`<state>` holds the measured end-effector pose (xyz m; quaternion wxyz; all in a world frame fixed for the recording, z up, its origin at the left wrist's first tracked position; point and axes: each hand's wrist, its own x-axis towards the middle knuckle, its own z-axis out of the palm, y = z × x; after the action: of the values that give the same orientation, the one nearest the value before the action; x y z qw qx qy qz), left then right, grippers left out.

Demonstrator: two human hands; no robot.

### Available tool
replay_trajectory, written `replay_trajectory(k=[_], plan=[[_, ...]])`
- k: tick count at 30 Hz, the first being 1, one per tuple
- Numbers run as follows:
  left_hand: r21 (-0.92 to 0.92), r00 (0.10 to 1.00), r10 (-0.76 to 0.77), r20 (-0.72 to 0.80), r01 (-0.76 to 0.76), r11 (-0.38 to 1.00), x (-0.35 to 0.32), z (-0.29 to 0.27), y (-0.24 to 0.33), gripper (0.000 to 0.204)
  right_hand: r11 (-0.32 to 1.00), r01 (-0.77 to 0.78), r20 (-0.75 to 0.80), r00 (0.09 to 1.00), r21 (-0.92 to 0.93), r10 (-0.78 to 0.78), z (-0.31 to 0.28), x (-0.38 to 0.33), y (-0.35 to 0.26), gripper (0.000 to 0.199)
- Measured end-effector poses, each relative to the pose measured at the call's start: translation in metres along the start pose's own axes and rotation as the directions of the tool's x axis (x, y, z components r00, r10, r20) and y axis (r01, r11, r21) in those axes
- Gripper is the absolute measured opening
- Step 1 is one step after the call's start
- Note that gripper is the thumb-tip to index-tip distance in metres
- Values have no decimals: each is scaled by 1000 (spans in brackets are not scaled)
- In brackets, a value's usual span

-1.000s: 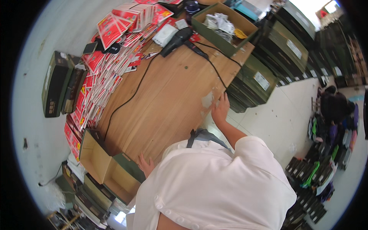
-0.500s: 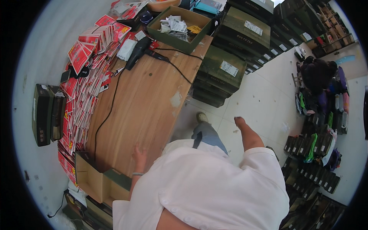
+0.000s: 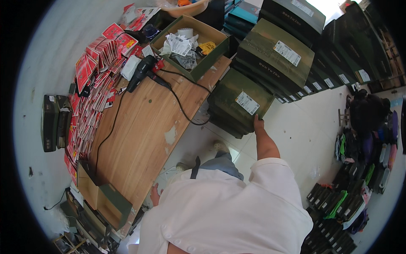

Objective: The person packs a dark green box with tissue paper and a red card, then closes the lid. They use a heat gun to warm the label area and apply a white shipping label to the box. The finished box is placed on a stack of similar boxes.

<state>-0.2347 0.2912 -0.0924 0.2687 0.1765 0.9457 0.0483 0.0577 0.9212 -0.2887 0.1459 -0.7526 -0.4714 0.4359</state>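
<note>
A stack of dark green cardboard boxes (image 3: pixel 230 91), the top one with a white label, stands on the floor beside the table. My right hand (image 3: pixel 259 123) is at the stack's near right corner, thumb at the top box's edge and the other fingers mostly hidden; it looks closed on that box. My left hand (image 3: pixel 155 195) hangs low by the near edge of the wooden table (image 3: pixel 135 127), fingers apart and holding nothing. On the table lie a black hair dryer (image 3: pixel 142 73) with its cord and an open green box (image 3: pixel 196 70) of papers and small packets.
Red printed cards (image 3: pixel 91 114) pile along the wall side of the table. An open empty box (image 3: pixel 111 205) sits at its near end. Taller stacks of green boxes (image 3: pixel 275 53) rise behind. Bags and more boxes (image 3: pixel 338 203) line the right side of the tiled floor.
My right hand has swung forward from beside my body to the corner of the green box. My left hand has left the tabletop and dropped to its edge. The view has shifted.
</note>
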Motion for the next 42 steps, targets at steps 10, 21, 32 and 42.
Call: replay_trajectory(k=[10,21,32,42], plan=[[-172,998,51,-21,-54,984,-24,27,8,52,991,-57,100,994,122,45,38,-89,31,89],[-140,968,248,-39,-251,958,-27,-47,62,50,496,-702,798,602,512,27,27,-93,50,102],[17,960,277,43,-277,961,-27,-81,87,50,332,-418,489,856,846,-167,43,-97,40,82],[-53,893,441,-90,-446,893,11,-114,192,45,551,-429,450,887,716,106,-60,-119,6,50]])
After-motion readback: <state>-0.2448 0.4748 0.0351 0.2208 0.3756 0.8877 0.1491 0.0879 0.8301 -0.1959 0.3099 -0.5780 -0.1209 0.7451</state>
